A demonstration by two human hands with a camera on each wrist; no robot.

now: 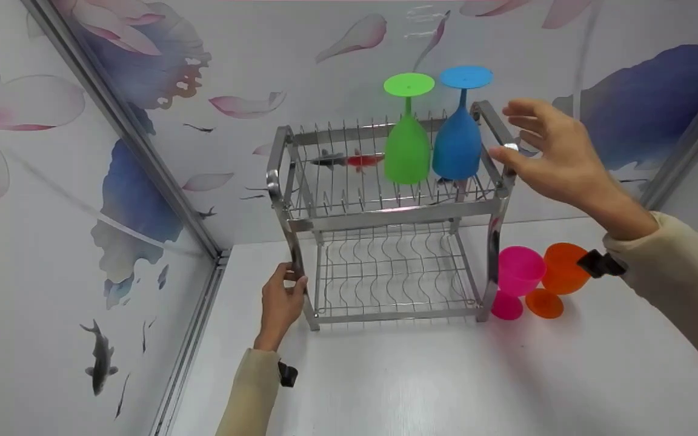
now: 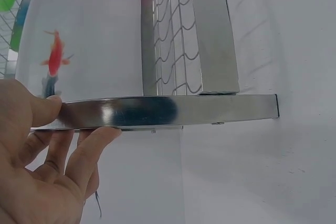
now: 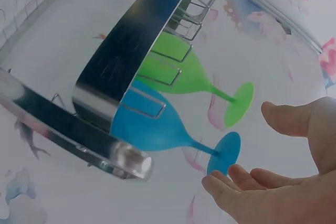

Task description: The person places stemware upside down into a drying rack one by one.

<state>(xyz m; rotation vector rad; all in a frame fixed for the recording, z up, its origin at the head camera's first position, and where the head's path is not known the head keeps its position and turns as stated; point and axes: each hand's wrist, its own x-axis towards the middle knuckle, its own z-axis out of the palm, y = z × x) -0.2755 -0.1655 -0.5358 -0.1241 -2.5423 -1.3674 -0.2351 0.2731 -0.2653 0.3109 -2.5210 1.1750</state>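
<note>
Item one, a two-tier metal dish rack (image 1: 394,216), stood on the white table (image 1: 385,387) against the back panel; your left hand (image 1: 281,306) gripped its near left upright, thumb on one side and fingers curled against the other. Item two, a green goblet (image 1: 408,151), sat upside down on the upper tier among the wire dividers, foot uppermost. Item three, a blue goblet (image 1: 458,148), sat inverted just beside it, on the side nearer the rack's right end. Your right hand (image 1: 558,154) held nothing: its fingers were extended and spread, with the thumb apart, near the blue goblet and the rack's upper right rail. In the right wrist view the fingertips overlapped the blue foot, and contact there could not be told. Items four and five, a pink goblet (image 1: 521,270) and an orange goblet (image 1: 567,268), stood upright on the table, right of the rack and close together. The lower tier (image 1: 394,272) carried wavy wire dividers. You wore beige sleeves (image 1: 682,284), with a small black device at each wrist. The wall panels (image 1: 252,48) bore printed petals, blue leaves and dark fish.
</note>
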